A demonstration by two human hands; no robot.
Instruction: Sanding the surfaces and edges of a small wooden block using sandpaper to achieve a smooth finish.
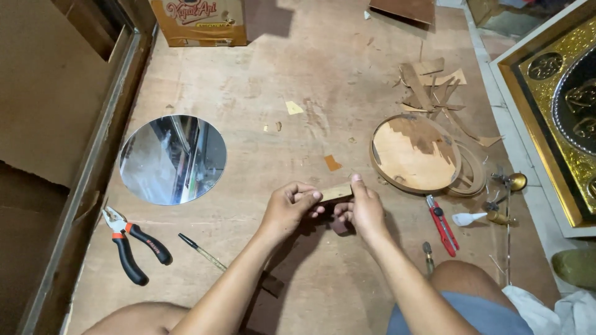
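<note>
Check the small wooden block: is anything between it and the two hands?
Nothing visible. The left hand and right hand both grip the small wooden block directly, one at each end, above the plywood floor.

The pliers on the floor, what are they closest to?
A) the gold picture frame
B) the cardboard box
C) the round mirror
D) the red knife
C: the pliers lie just below the round mirror on the left side of the floor, while the red knife, gold frame and cardboard box are all farther off.
</note>
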